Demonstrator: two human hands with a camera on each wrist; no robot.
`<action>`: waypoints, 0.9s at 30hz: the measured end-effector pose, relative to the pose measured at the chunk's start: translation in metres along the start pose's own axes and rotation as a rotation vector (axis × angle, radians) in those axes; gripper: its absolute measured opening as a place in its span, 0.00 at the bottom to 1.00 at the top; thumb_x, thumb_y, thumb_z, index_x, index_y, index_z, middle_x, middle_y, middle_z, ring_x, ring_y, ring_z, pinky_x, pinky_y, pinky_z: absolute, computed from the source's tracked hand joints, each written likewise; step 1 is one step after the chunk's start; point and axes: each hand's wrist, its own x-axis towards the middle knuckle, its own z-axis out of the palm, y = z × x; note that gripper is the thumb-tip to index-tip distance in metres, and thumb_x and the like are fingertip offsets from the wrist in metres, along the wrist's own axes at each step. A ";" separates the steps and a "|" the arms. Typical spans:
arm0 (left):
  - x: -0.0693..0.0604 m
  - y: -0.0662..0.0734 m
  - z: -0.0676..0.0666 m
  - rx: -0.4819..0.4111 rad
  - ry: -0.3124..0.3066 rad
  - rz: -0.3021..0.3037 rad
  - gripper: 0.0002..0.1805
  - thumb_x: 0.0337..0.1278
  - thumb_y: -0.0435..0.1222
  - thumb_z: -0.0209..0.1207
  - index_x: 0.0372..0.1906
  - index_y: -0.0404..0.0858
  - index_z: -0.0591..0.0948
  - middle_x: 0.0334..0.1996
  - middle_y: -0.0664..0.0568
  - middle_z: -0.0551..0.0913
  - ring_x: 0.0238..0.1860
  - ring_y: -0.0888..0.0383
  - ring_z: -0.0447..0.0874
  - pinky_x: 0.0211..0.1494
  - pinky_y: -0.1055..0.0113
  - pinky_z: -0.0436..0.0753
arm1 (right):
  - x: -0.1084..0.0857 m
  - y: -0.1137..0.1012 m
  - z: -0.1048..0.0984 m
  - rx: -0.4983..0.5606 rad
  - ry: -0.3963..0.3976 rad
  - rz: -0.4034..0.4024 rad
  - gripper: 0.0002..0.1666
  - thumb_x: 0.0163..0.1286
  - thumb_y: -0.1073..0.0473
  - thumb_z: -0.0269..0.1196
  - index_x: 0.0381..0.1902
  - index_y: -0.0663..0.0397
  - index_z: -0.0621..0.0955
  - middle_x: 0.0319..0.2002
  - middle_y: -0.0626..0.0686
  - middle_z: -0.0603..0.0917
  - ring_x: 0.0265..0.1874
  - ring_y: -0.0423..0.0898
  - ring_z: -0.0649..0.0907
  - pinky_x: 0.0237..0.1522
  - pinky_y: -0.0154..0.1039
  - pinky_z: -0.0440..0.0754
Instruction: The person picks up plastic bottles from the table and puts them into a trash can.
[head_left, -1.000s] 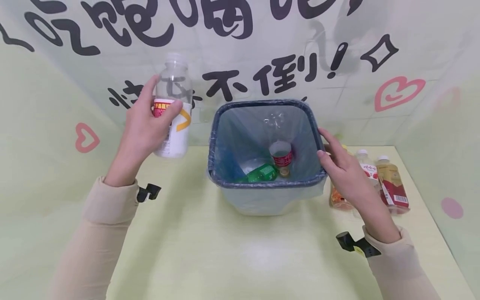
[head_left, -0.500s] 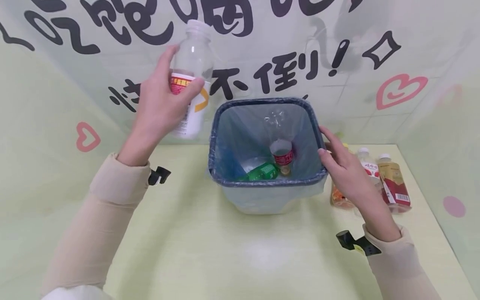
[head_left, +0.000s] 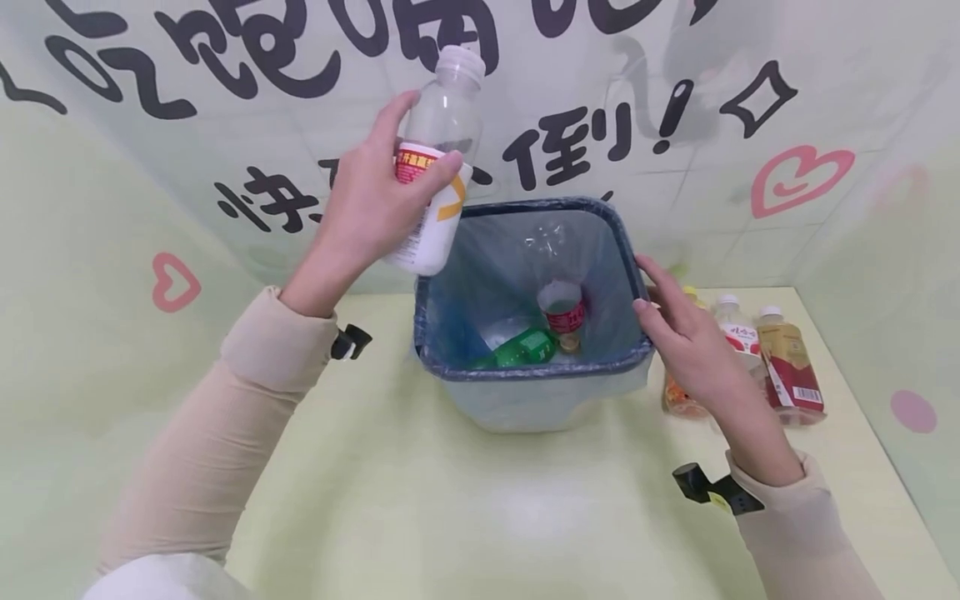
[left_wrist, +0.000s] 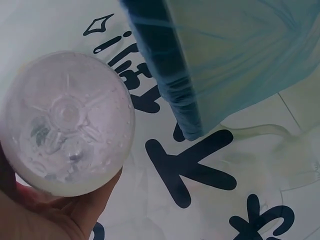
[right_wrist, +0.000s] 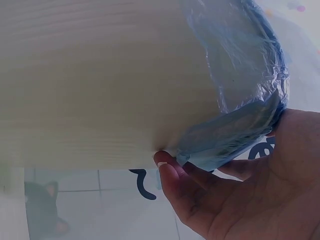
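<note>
In the head view my left hand (head_left: 375,200) grips a clear plastic bottle (head_left: 444,117) with a white, red and yellow label. Tilted, its neck leaning right, the bottle is above the bin's back left corner. The left wrist view looks straight at the bottle's round base (left_wrist: 67,117). A trash bin (head_left: 525,372) lined with a bluish plastic bag stands on the table. Inside lie a green bottle (head_left: 525,348) and a clear bottle with a red label (head_left: 564,317). My right hand (head_left: 693,350) holds the bin's right rim, thumb and fingers against the bag-covered edge (right_wrist: 230,132).
Right of the bin, partly behind my right hand, are a bottle with an orange label (head_left: 681,398), a white-capped bottle (head_left: 738,333) and a red and gold bottle (head_left: 791,367). A wall (head_left: 705,225) with black lettering rises behind the pale table (head_left: 510,517).
My left hand has carried the bottle rightward and up from the left side to the bin's back left corner, and the bottle now leans more. My right hand stays on the rim.
</note>
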 end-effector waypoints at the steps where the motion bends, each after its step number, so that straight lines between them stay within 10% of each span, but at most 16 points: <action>1: 0.000 0.000 0.001 0.001 -0.002 -0.002 0.43 0.62 0.59 0.58 0.78 0.58 0.53 0.50 0.47 0.81 0.41 0.54 0.83 0.41 0.59 0.84 | 0.000 0.000 0.000 -0.004 0.000 0.001 0.35 0.81 0.48 0.45 0.80 0.32 0.48 0.72 0.67 0.63 0.68 0.68 0.67 0.62 0.71 0.64; 27: 0.016 -0.007 0.039 0.001 -0.180 0.128 0.44 0.58 0.44 0.67 0.72 0.44 0.54 0.65 0.49 0.76 0.55 0.53 0.81 0.52 0.56 0.82 | -0.001 -0.003 -0.002 0.022 -0.013 -0.009 0.35 0.81 0.49 0.46 0.80 0.33 0.49 0.75 0.62 0.60 0.71 0.66 0.64 0.65 0.67 0.64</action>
